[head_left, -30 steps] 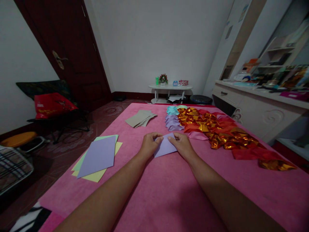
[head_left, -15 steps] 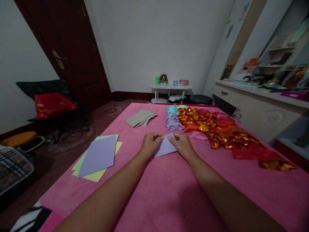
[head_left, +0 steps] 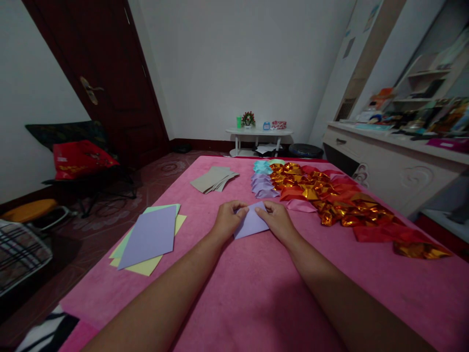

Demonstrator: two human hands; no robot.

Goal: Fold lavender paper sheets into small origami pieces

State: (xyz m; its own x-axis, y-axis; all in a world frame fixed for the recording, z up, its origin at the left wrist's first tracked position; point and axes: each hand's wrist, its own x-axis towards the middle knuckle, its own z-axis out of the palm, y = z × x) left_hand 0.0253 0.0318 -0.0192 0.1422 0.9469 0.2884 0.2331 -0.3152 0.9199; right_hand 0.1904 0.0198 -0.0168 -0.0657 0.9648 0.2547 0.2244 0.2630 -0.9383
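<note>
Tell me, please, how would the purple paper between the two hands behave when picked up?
The purple paper would probably feel light, since it looks thin. It may be fairly stiff: its near edge runs straight, though the left hand and right hand grip it farther up. It seems unlikely to roll, being flat.

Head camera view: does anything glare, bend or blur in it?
Head view: dim, with a soft shadow on the pink cloth; bright glints on the gold foil pieces; the door leaning, apparently wide-angle distortion; dresser clutter smeary, while the held lilac paper looks fairly crisp.
</note>
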